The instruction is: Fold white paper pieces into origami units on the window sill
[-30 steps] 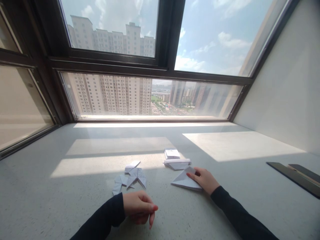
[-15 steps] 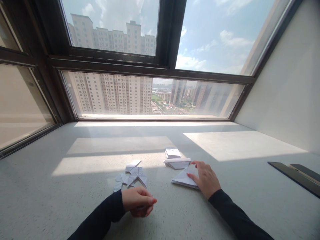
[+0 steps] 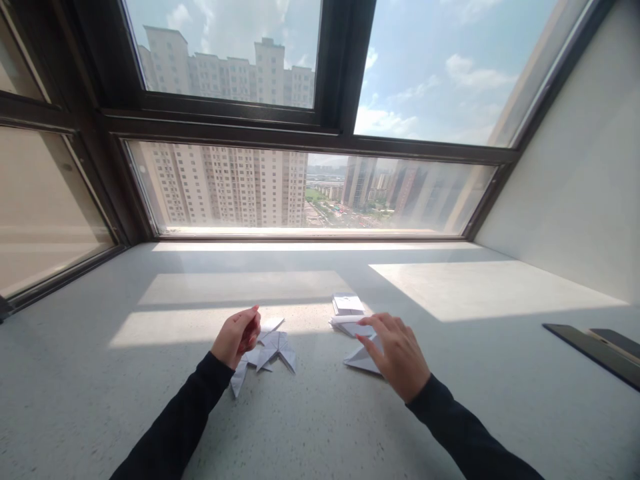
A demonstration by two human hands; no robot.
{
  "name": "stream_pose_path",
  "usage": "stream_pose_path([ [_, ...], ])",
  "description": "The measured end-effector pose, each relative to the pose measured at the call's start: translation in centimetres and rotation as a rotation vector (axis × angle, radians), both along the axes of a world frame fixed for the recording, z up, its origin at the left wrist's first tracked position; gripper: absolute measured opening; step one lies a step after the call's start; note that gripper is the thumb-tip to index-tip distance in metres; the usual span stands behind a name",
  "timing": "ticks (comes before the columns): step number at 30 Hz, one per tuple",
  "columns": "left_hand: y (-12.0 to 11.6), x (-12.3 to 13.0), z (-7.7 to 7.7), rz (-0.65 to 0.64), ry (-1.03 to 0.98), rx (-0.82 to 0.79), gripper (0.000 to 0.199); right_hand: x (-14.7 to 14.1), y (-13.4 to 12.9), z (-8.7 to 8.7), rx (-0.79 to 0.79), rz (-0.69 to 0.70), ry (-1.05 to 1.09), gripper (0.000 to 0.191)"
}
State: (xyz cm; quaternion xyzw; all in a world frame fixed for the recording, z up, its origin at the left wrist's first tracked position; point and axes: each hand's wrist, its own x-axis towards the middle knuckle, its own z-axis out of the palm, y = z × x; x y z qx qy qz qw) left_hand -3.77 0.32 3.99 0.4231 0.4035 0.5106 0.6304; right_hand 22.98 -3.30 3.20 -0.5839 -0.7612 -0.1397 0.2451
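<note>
My left hand (image 3: 239, 338) is closed in a loose fist, with nothing visible in it. It hovers over the left edge of a cluster of folded white paper pieces (image 3: 277, 348), hiding part of them. On the right, the thumb and index finger of my right hand (image 3: 397, 353) are apart, above a triangular folded paper stack (image 3: 361, 360). Their tips are by the right end of a flat folded paper bundle (image 3: 345, 325); whether they touch it I cannot tell. Behind that bundle lies a small square stack of folded paper (image 3: 349, 304).
The papers lie on a pale speckled windowsill (image 3: 320, 427) with sunlit patches. Two dark flat objects (image 3: 595, 353) lie at the right edge, near the white side wall (image 3: 575, 200). A dark window frame (image 3: 310, 138) borders the back and left.
My left hand has moved up and left, from in front of the paper cluster to over its left side. My right hand has shifted left from the triangular stack toward the flat bundle.
</note>
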Motion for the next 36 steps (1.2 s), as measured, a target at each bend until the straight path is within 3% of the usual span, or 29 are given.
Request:
stream_pose_path([
  [2,0.5,-0.3,-0.4,0.129,0.008,0.022,0.029,-2.6,0.0,-0.1,-0.103,0.102,0.023,0.018],
  [4,0.7,-0.5,-0.8,0.18,0.061,0.046,0.028,-5.3,0.3,-0.5,-0.202,0.185,0.046,0.023],
  [9,1.2,-0.9,-1.8,0.221,0.331,0.161,0.028,-9.9,1.8,-2.0,-0.327,0.35,0.045,0.067],
  [10,1.3,-1.0,-2.0,0.233,0.408,0.2,0.029,-10.4,2.1,-2.3,-0.338,0.399,0.025,0.069],
  [14,1.8,-1.5,-3.1,0.25,0.776,0.383,0.028,-10.7,2.6,-2.8,-0.351,0.522,-0.059,0.036],
  [17,1.9,-1.5,-4.3,0.241,1.157,0.463,0.042,-10.2,2.5,-2.9,-0.327,0.5,-0.048,0.032],
  [20,2.0,-1.2,-5.2,0.243,1.346,0.41,0.047,-9.9,2.4,-2.9,-0.329,0.469,0.009,0.03],
  [23,2.3,-1.1,-5.4,0.24,1.325,0.358,0.043,-9.8,2.5,-2.8,-0.329,0.456,0.159,0.026],
  [26,2.4,-1.3,-5.1,0.256,1.181,0.358,0.039,-9.7,2.7,-2.7,-0.327,0.492,0.432,0.021],
  [32,1.7,-1.1,-3.0,0.454,0.859,0.491,0.026,-10.0,3.1,-2.9,-0.528,0.458,0.982,0.029],
  [34,1.0,-0.6,-2.2,0.387,0.701,0.478,0.028,-10.1,3.1,-3.0,-0.586,0.479,1.074,0.032],
  [36,0.4,0.1,-1.6,0.191,0.519,0.381,0.033,-10.0,3.1,-3.0,-0.581,0.504,1.072,0.033],
])
